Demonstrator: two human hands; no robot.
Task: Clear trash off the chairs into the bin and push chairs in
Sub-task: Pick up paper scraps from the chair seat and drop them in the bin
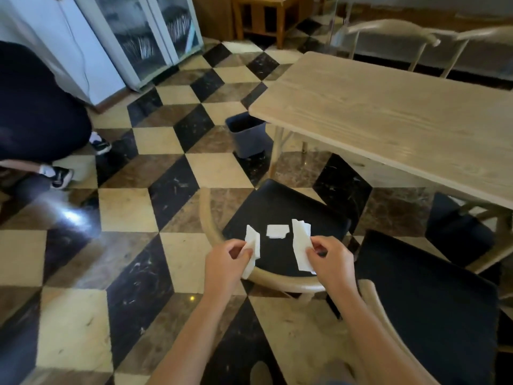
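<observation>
Step in hand: trash pickup. Left hand (226, 261) pinching one strip (253, 247), right hand (330, 262) pinching another (301, 247); third scrap (278, 231) loose on seat (280, 207) between grips. Next: collect scrap, carry to bin (245, 134) beyond

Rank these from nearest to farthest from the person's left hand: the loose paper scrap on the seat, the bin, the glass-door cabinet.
From the left hand:
1. Loose paper scrap, on the chair seat just right of it.
2. Bin, on the floor beside the table corner.
3. Glass-door cabinet, far back left.
</observation>
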